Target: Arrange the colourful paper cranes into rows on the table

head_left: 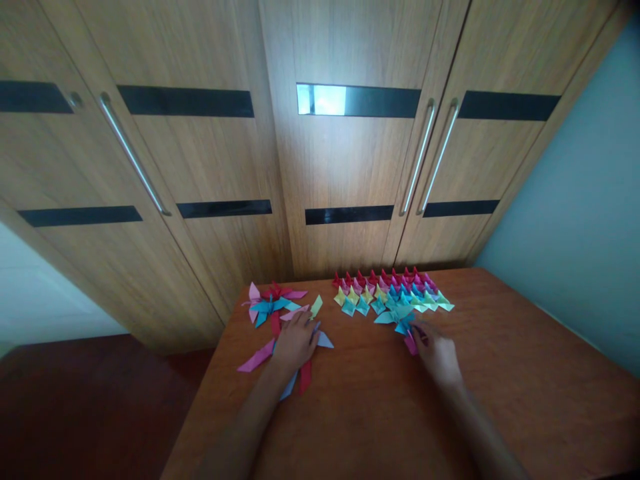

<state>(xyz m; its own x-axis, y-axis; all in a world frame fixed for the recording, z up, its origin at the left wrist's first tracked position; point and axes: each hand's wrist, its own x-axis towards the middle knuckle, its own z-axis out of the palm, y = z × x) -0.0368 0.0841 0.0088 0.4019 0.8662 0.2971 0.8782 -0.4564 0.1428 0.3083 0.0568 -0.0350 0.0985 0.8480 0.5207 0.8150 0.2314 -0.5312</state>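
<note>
My right hand (pixel 437 352) pinches a magenta folded paper piece, apparently an origami crane (pixel 411 343), between thumb and fingertips, low over the table. Just beyond it, touching or nearly so, lie teal and blue paper cranes (pixel 395 315). My left hand (pixel 296 340) lies palm down with fingers extended over a loose spread of folded paper cranes. Out from under it stick a pink wing (pixel 257 357), a lavender wing (pixel 325 340) and a red strip (pixel 305 377). What is beneath the palm is hidden.
Rows of small folded paper pieces (pixel 385 287) in red, pink, yellow, blue and green stand along the back of the wooden table (pixel 360 413). More loose cranes (pixel 270 305) lie at its back left corner. A wardrobe (pixel 345 160) rises behind; a pale wall (pixel 575 233) borders the right.
</note>
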